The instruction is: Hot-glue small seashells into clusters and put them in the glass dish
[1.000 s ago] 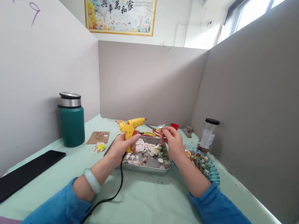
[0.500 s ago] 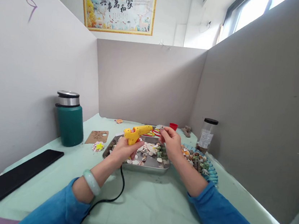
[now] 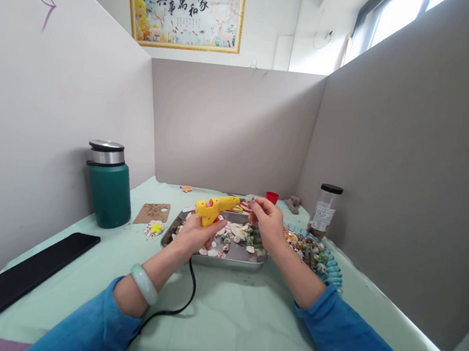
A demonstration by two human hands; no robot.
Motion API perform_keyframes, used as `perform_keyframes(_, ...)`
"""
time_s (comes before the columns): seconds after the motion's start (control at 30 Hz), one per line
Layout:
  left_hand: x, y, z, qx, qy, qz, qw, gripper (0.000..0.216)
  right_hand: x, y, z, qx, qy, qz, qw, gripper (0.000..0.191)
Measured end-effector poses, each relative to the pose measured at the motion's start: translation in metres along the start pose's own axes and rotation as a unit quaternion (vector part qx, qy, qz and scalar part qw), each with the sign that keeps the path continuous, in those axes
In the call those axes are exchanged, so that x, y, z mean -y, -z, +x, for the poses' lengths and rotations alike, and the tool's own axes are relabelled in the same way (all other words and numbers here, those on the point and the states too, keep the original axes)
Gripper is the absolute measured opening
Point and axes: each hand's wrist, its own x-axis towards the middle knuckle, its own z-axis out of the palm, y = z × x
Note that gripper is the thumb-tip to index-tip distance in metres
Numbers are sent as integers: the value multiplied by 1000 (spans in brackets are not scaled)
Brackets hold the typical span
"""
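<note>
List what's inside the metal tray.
The metal tray holds white shell-like pieces and, toward the right, greenish pieces. The left hand and the yellow glue gun cover part of it; what lies behind them cannot be seen.

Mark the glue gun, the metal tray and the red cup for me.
Glue gun (image 3: 216, 208): head view, middle of its yellow body.
Metal tray (image 3: 227, 263): head view, its near outer wall.
Red cup (image 3: 272, 198): head view, side below the rim.

The left hand (image 3: 193, 235) grips a yellow plastic glue gun (image 3: 216, 208) over a rectangular silver metal tray (image 3: 227, 263); the right hand (image 3: 270, 224) pinches a small whitish piece (image 3: 251, 198).
</note>
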Motion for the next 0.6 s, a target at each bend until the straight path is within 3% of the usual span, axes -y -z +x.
perform_keyframes(0.6,3,0,1,-10,4,7,1000,32,-1,1,1,1,9,-7,1000,25)
